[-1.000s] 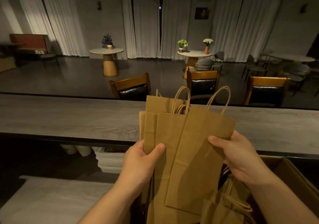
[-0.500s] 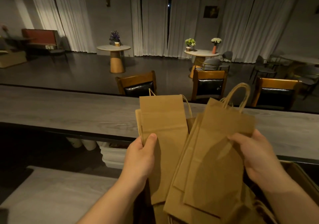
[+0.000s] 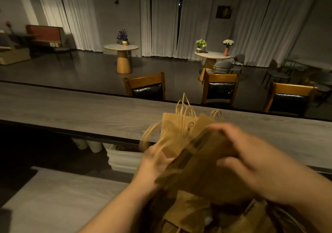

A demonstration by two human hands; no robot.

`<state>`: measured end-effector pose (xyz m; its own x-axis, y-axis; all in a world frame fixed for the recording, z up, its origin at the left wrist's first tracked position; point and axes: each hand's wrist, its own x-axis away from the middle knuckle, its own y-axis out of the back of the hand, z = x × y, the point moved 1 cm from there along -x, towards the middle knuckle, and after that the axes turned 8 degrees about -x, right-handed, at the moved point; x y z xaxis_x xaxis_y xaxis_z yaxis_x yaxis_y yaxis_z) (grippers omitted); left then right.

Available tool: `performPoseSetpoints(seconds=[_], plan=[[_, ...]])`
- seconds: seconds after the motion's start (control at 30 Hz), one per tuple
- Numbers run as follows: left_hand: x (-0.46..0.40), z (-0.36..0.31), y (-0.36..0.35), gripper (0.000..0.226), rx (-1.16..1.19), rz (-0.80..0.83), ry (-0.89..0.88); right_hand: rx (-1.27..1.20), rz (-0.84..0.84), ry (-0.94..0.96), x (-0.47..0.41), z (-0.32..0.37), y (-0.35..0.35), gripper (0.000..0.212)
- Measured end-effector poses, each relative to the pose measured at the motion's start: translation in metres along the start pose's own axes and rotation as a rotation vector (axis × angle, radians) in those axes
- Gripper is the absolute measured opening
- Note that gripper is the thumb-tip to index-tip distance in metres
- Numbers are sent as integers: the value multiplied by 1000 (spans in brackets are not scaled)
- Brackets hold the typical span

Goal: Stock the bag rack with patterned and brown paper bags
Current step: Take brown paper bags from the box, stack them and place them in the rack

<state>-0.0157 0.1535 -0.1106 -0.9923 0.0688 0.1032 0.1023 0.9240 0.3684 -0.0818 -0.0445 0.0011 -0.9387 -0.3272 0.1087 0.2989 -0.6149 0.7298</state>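
A stack of brown paper bags (image 3: 201,161) is gripped between both blurred hands just near of the long counter (image 3: 89,112). The left hand (image 3: 154,162) is curled round the stack's left edge; the right hand (image 3: 251,161) is clamped over its top. More bags (image 3: 197,214) are seen below.

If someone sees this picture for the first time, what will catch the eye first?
First, the bundle of brown paper bags low in the centre, held between the blurred left hand and right hand. Behind them runs the long grey counter, with three wooden chairs along its far side.
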Motion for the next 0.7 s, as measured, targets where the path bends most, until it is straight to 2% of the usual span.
performPoseSetpoints(seconds=[0.03, 0.1, 0.13, 0.17, 0.23, 0.3, 0.4, 0.47, 0.6, 0.7], plan=[[-1, -1, 0, 16, -1, 12, 18, 236, 69, 51, -5, 10, -10, 47], [0, 4, -2, 6, -15, 67, -45, 662, 125, 282, -17, 27, -36, 34], [2, 4, -1, 4, -24, 83, -92, 784, 104, 448, -21, 28, -50, 29], [5, 5, 0, 14, -12, 94, -114, 857, 86, 549, -24, 22, -60, 24], [5, 8, 1, 37, 48, 93, -90, 900, 51, 633, -30, 4, -73, 19], [2, 9, 2, 51, 58, 65, -74, 864, 33, 612, -35, -12, -80, 15], [3, 7, 1, 55, 71, 33, -76, 854, 12, 561, -37, -25, -81, 16], [5, 3, 1, 48, 92, 59, -66, 867, -15, 534, -37, -30, -79, 23], [6, 0, 1, 14, 99, 128, -108, 878, -56, 469, -34, -42, -76, 28], [8, 3, 1, 17, 100, 111, -128, 836, -17, 354, -30, -43, -75, 35]])
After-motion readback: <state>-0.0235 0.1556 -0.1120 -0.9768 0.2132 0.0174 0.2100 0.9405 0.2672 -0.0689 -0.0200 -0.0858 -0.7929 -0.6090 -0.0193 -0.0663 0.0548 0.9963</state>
